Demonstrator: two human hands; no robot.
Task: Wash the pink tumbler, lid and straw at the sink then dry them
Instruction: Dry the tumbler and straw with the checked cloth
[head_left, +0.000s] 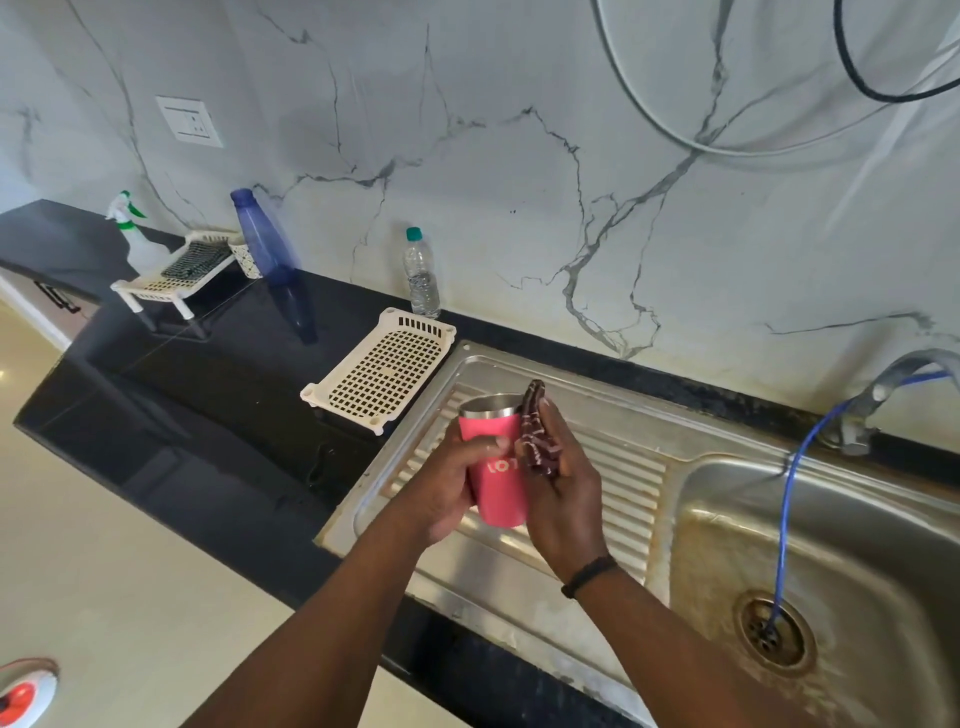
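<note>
The pink tumbler (497, 470) with a steel rim is held upright over the steel drainboard (618, 467). My left hand (447, 483) grips it from the left, fingers curled round its body. My right hand (563, 488) presses a dark maroon patterned cloth (535, 434) against the tumbler's right side. The cloth sticks up past the rim. No lid or straw shows in this view.
The sink basin (810, 545) lies to the right, with a drain (774, 626), a tap (883, 395) and a thin blue hose (789, 493). A cream perforated tray (382, 366) sits left of the drainboard. A clear bottle (422, 275), a blue bottle (265, 239), a rack (176, 270) and a spray bottle (130, 228) stand further back.
</note>
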